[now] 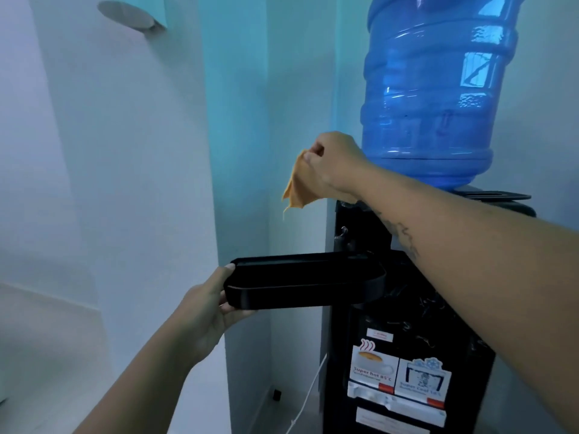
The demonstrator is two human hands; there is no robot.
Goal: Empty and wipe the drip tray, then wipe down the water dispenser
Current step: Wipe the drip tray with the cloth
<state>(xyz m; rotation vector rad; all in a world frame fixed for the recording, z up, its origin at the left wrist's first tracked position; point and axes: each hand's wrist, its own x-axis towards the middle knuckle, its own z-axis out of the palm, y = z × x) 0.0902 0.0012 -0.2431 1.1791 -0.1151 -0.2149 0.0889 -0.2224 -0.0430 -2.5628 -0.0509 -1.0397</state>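
1. The left hand [210, 311] grips the left end of the black tray [300, 283], with the thumb on the top rim and the fingers curled under the base.
2. The tray is held in the air, roughly level, with its long side towards the camera. Its right end is at the front of the black dispenser [407, 324]; the dark blur there hides whether the two touch.
3. The right hand [332, 164] is raised above the tray, its fingers closed in a fist round an orange cloth [296, 186].
4. The cloth hangs from the left side of that fist, well apart from the tray.
5. A blue bottle [438, 89] stands neck down on top of the dispenser, behind the right wrist.
6. A small tap [343, 236] shows on the dispenser's front, above the tray's right end.
7. Lower on the front are two stickers side by side: "Super hot" [374, 371] on the left and "Super cool" [423, 380] on the right.
8. A white cord [310, 393] runs down beside the dispenser's left edge towards the floor.
9. A round metal disc [131, 14] is fixed high on the pale wall at upper left.
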